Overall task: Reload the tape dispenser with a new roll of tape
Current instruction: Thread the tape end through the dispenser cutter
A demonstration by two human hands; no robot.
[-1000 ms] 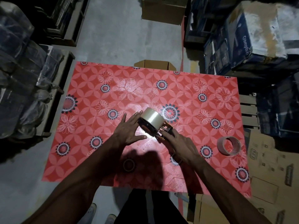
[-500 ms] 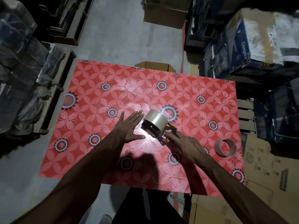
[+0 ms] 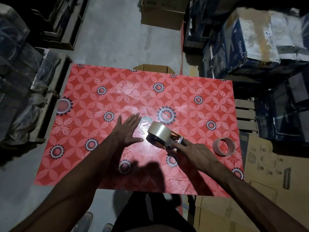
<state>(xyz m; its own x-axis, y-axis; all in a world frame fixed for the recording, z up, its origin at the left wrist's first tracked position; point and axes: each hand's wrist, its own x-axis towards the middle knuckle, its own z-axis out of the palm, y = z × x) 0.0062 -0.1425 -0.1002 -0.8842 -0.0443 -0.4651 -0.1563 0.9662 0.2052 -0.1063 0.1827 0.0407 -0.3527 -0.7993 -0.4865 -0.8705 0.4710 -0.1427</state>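
Tape dispenser point(image 3: 164, 139) resting near the middle of the red flowered table point(image 3: 184, 87), a full clear roll point(image 3: 158, 130) seated on it. Left hand point(image 3: 126, 131) flat and spread just beside the roll, holding nothing; thumb tip close to the dispenser's front, contact impossible to settle from this angle. Right hand point(image 3: 195, 152) laid over the handle end, fingers extended along it rather than curled, probably only pressing down. Handle itself mostly hidden under that hand; cutter end lost in glare and dark plastic. Spent tape ring point(image 3: 224, 147) lying well apart toward the right table edge. Both forearms cut off by the lower frame edge.
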